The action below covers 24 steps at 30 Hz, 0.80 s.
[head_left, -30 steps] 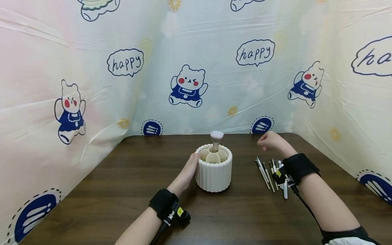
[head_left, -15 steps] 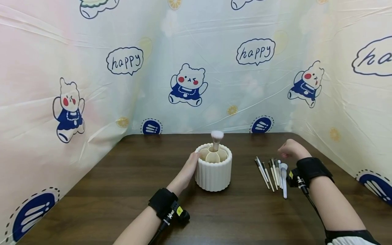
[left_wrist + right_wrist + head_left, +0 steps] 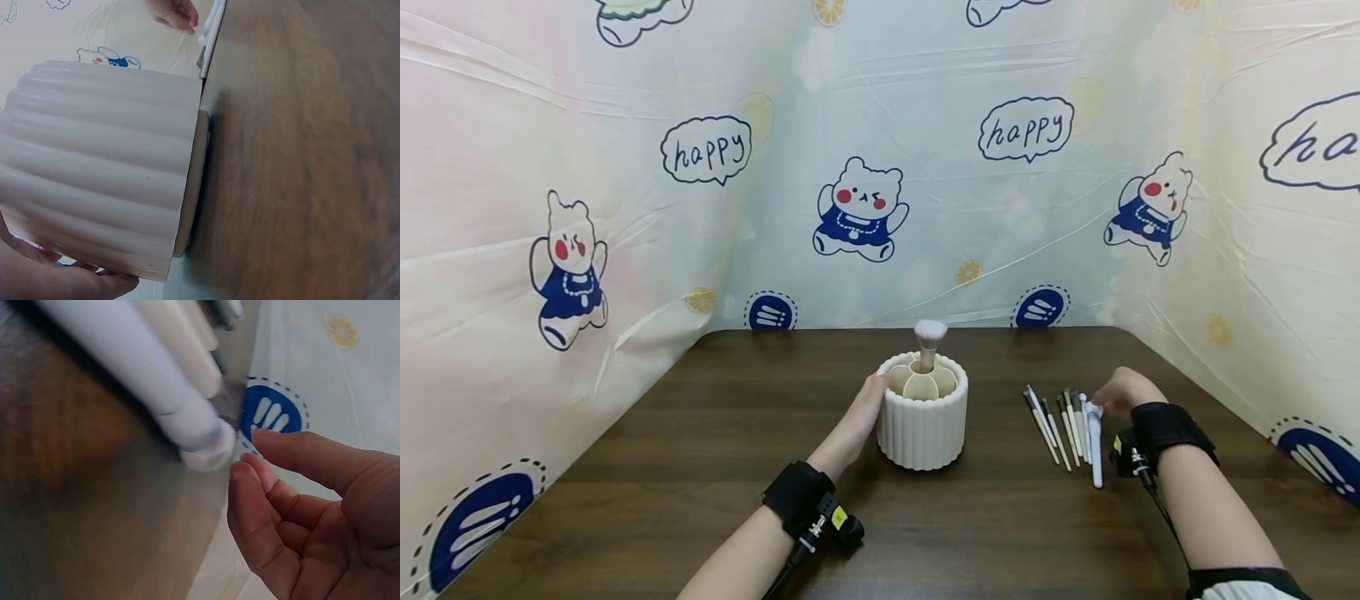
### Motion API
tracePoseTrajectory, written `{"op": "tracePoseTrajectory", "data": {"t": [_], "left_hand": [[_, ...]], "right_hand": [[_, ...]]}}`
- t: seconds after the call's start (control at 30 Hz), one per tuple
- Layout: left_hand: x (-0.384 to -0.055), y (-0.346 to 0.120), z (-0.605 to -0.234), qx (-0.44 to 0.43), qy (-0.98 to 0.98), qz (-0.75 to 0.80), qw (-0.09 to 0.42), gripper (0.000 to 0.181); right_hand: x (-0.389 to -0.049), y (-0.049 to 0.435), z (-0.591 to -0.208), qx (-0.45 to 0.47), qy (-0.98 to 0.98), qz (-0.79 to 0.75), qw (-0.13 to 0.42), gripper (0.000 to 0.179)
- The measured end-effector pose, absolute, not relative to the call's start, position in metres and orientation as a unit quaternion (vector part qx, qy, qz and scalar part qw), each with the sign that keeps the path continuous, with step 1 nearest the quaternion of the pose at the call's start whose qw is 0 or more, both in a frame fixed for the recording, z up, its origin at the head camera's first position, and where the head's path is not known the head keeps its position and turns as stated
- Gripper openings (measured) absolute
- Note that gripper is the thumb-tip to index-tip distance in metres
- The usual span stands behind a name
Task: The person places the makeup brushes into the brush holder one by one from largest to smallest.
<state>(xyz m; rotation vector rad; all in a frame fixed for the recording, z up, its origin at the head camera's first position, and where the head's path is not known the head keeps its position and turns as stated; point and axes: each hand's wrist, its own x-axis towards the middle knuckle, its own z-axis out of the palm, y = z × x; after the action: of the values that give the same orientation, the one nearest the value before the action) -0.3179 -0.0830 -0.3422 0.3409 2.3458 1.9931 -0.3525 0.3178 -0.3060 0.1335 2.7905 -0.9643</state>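
Note:
A cream fluted makeup brush holder (image 3: 922, 435) stands upright on the table, with one makeup brush (image 3: 930, 332) in its middle slot, bristles up. My left hand (image 3: 859, 418) holds the holder's left side; the left wrist view shows fingers (image 3: 112, 285) against the fluted wall, partly hidden behind it. To the right lies a row of brushes, the thick white makeup brush (image 3: 1096, 450) being rightmost. Beside that brush's head is my right hand (image 3: 1126, 390). In the right wrist view its thumb and fingers (image 3: 294, 450) are bent with a small gap, holding nothing, close to the brush's end (image 3: 209, 447).
Several thinner brushes (image 3: 1051, 429) lie side by side left of the thick one. Patterned curtains (image 3: 861, 100) stand behind and along both sides of the brown wooden table (image 3: 700, 467). Cameras are strapped to both wrists.
My right hand has swung right from the table's back, then come down toward the thick brush's head, uncovering the row of brushes. The left hand and the holder stay put.

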Motion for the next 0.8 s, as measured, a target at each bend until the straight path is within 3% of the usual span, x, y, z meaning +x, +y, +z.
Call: {"op": "tracePoseTrajectory", "data": {"t": [0.13, 0.8], "left_hand": [[-0.318, -0.083, -0.343, 0.110, 0.759, 0.642, 0.025, 0.064], [-0.317, -0.084, -0.340, 0.119, 0.754, 0.646, 0.019, 0.063]], "right_hand": [[-0.357, 0.315, -0.316, 0.068, 0.934, -0.334, 0.108, 0.011], [-0.354, 0.305, -0.321, 0.119, 0.935, -0.307, 0.132, 0.022]]}}
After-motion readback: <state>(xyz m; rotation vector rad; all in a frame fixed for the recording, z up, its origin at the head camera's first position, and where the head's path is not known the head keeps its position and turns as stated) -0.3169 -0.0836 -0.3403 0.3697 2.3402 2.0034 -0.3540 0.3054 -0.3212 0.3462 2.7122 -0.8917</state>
